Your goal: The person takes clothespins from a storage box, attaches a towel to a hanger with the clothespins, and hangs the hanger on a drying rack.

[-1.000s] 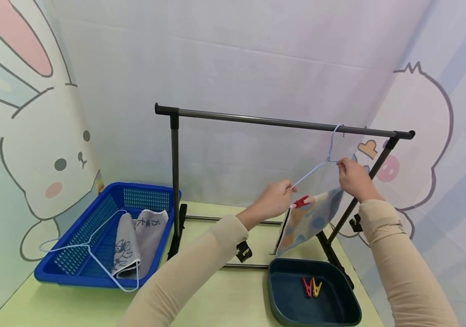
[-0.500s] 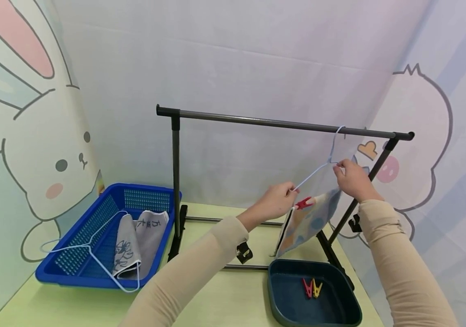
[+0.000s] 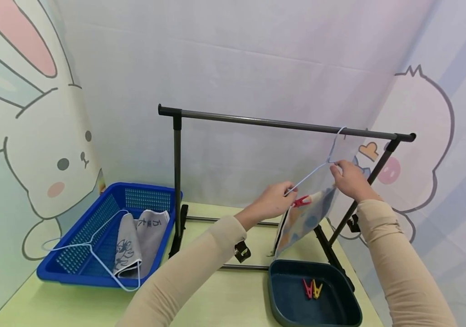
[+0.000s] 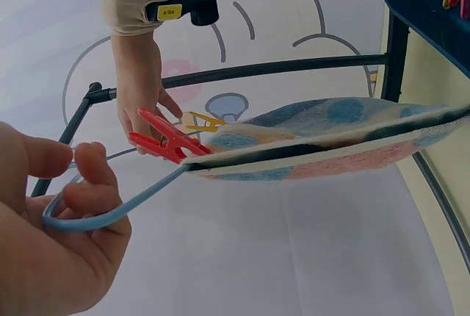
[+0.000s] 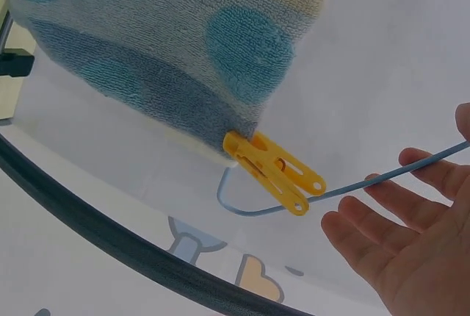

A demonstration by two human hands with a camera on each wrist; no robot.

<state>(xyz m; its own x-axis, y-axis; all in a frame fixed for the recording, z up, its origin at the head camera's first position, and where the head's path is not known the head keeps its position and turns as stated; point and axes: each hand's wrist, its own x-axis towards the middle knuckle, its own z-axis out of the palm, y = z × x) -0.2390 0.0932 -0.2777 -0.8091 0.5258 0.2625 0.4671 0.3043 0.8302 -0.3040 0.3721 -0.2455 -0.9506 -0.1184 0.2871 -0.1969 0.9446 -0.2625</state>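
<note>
A light blue wire hanger (image 3: 308, 178) has its hook over the rack's top bar (image 3: 257, 121). My left hand (image 3: 272, 200) grips the hanger's left end, its fingers curled round the wire (image 4: 110, 218). Higher up, near the hanger's neck, is my right hand (image 3: 351, 180). In the right wrist view its fingers (image 5: 378, 231) lie fairly straight under the wire, with the thumb mostly out of frame. From the hanger hangs a spotted towel (image 3: 308, 222), clipped by a red clothespin (image 3: 301, 201) at the left and a yellow clothespin (image 5: 273, 173) at the other end.
At the left a blue basket (image 3: 73, 282) bears a second hanger (image 3: 106, 268) and a grey cloth (image 3: 151, 236). A dark tray (image 3: 275, 290) with red (image 3: 308, 289) and yellow clothespins (image 3: 317, 289) sits front right, below the towel. Rack legs (image 3: 177, 172) flank the hands' area.
My right hand has shifted slightly left and down along the hanger, near its neck. The left hand stays on the hanger's end. The towel has swung slightly.
</note>
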